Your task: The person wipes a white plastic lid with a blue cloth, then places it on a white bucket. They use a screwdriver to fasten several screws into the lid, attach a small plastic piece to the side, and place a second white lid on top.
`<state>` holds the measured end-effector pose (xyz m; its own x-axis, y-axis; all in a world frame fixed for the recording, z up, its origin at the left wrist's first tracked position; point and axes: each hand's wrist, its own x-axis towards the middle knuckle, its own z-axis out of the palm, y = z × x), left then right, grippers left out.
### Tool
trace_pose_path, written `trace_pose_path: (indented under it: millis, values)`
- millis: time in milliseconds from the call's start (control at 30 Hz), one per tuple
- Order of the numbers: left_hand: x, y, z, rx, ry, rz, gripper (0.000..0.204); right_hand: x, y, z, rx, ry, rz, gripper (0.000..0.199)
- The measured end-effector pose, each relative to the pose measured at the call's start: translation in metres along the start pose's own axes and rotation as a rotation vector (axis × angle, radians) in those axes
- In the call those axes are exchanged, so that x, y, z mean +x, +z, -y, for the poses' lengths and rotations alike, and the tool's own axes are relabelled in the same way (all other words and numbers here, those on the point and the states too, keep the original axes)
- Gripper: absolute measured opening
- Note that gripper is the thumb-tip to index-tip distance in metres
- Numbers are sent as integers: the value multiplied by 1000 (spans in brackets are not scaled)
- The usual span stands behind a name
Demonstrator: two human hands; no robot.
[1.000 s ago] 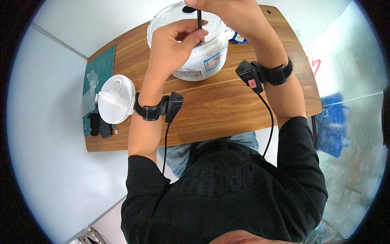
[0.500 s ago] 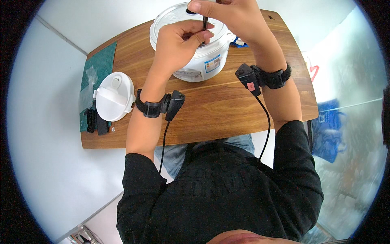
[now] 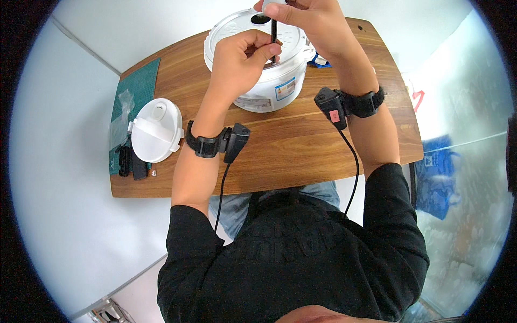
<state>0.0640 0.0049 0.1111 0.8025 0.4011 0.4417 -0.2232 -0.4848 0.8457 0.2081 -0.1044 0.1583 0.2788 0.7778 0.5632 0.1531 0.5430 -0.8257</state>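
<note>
A white round tub-like appliance [image 3: 291, 70] with a ribbed top and a dark round opening stands at the far side of the table. My right hand [image 3: 312, 21] is above it, closed around the pale handle of a screwdriver [image 3: 274, 27] held upright, its black shaft pointing down. My left hand [image 3: 239, 62] rests at the near edge of the appliance's top, thumb and fingers pinched about the lower shaft. The tip meets a small slot near the rim; any screw there is too small to make out.
On the left lies a white round lid [image 3: 156, 132], beside a green cutting mat [image 3: 141, 81] carrying a clear plastic bag [image 3: 125, 105] and black pieces [image 3: 139, 164]. A tiny metal part [image 3: 154, 173] is close by. Something blue [image 3: 321, 60] sits behind the appliance. A blue bag [image 3: 436, 177] hangs at right.
My right hand has risen slightly, showing more of the screwdriver's shaft and the dark opening. My left hand stays pinched near the rim. The whole view has shifted a little.
</note>
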Motion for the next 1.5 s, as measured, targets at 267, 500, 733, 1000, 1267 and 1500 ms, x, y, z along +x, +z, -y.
trace_pose_path:
  millis: [267, 500, 733, 1000, 1267, 1500]
  values:
    - [0, 0, -1, 134, -4, -42, 15, -6, 22, 14, -370, -43, -99, 29]
    - [-1, 2, -3, -10, 21, 9, 11, 0, -1, 2, 102, 64, 29, 26]
    - [-4, -1, 1, 9, 39, -50, 11, -3, 23, 27, -492, 39, -148, 33]
    - [0, -1, 6, 22, 52, -51, 12, -3, 14, 12, 171, -5, 44, 32]
    - [-3, -2, 2, -54, 72, 1, 12, -1, 9, 6, -253, -92, -90, 37]
    - [-4, 2, -5, 155, 58, -73, 12, -10, 26, 28, -489, 23, -120, 46]
